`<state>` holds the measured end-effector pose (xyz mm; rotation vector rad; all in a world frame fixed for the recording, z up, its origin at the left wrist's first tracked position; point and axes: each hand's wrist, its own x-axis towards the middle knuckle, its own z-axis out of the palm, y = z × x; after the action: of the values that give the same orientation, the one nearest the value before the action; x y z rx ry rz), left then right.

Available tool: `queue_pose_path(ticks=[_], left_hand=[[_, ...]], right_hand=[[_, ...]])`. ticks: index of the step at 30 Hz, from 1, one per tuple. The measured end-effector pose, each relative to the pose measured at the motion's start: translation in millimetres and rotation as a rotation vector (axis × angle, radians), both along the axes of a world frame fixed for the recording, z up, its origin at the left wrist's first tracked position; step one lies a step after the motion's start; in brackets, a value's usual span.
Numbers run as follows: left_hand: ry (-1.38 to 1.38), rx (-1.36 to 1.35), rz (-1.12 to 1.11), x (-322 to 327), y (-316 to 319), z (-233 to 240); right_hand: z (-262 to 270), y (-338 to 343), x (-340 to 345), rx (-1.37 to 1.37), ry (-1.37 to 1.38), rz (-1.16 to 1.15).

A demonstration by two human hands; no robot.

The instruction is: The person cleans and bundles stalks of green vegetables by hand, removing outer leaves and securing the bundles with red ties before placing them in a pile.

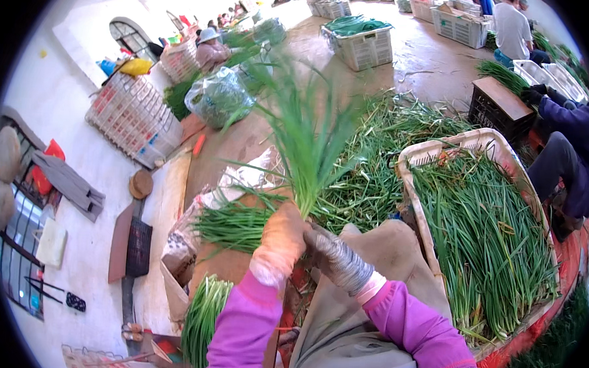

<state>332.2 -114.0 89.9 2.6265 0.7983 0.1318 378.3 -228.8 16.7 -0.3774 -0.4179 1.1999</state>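
Note:
My left hand (pixel 280 241), in an orange glove, grips a bunch of long green leaves (pixel 302 169), probably garlic chives, by its pale stem end. The leaves fan out upward and their tips are blurred. Against the stem end and the left hand rests my right hand (pixel 338 259), in a grey glove; its fingertips are hidden. Just beyond the left hand, more chives (pixel 240 223) lie on a brown board (pixel 210 264). Beside my left sleeve is another bunch (pixel 205 309), its leaves hanging down.
A white plastic crate (pixel 424 226) full of chives stands at my right. Loose leaves (pixel 374 178) are heaped on the floor ahead. A filled plastic bag (pixel 219 97) and stacked crates (pixel 133 115) stand at the left. To the right sits a person in dark clothes (pixel 576 149).

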Motion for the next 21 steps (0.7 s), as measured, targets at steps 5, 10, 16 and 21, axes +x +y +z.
queue_pose_path(ticks=[5, 10, 16, 21], left_hand=[[0.096, 0.212, 0.063, 14.4, -18.5, -9.1], [0.095, 0.283, 0.144, -2.0, -42.9, -41.8], [0.102, 0.327, 0.116, -17.2, -71.1, -72.4], [0.090, 0.203, -0.070, -43.4, -85.3, -64.3]], right_hand=[[-16.2, 14.2, 9.7, 0.025, 0.288, -0.029], [-20.2, 8.9, 11.5, -0.037, 0.422, -0.162], [-42.5, 1.6, 3.0, -0.025, 0.383, -0.105], [-23.8, -9.1, 13.4, -0.149, 0.339, -0.101]])
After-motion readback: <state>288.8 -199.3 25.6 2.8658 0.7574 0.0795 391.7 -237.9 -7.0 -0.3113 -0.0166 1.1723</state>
